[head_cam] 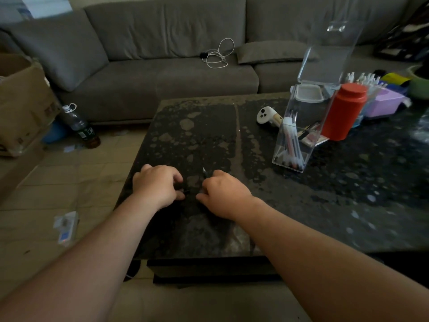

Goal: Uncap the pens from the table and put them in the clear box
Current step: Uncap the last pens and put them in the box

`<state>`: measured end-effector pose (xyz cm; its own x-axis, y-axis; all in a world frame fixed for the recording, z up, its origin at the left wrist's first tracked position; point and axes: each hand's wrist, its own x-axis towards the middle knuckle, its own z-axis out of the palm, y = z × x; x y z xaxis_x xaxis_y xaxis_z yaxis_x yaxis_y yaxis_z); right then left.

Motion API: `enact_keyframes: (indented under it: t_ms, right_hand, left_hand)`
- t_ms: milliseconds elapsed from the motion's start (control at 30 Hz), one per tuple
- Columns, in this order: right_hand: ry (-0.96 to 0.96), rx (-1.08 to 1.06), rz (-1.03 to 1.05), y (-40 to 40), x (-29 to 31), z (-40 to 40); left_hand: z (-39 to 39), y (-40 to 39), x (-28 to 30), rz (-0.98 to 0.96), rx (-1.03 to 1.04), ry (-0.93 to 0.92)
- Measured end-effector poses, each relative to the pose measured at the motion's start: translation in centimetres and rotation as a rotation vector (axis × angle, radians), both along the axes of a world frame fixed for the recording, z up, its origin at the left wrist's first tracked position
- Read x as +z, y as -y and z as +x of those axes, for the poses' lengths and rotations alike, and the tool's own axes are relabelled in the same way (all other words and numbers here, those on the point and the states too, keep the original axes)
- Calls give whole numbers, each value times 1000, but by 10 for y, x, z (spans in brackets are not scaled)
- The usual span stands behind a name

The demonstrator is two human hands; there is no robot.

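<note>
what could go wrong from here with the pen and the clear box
1. The right hand holds a pen with its bare tip up; it may mark skin or the table.
2. The dark cap in the left hand would be hard to spot if dropped on the dark top.
3. The clear box is tall and narrow with its lid up, close to the red container; a clumsy drop-in might tip it.

Home living rm: grey sectional sofa (162, 66) w/ cushions behind dark stone coffee table (325, 205), tiled floor.
</note>
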<state>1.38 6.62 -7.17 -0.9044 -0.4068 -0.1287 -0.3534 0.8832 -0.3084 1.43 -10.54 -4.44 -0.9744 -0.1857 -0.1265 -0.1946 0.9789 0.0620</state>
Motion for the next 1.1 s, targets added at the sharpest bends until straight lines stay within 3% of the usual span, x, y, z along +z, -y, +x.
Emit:
enact_keyframes:
  t_ms: [267, 433, 567, 633, 833, 1100]
  right_hand:
    - [73, -143, -55, -22, 13, -4]
    - [179, -257, -162, -41, 22, -8]
    - [97, -338, -278, -59, 30, -12]
    - [40, -320, -371, -66, 33, -12]
    - [-222, -150, -280, -77, 36, -3]
    - [-308, -102, -237, -81, 40, 2]
  left_hand:
    - [5, -6, 8, -30, -34, 101]
    - [8, -21, 5, 48, -85, -15]
    - [8, -28, 6, 396, -66, -123]
    - [9, -31, 8, 481, -73, -184]
    - [11, -42, 11, 473, -36, -344]
    - [12, -53, 12, 479, -32, -354]
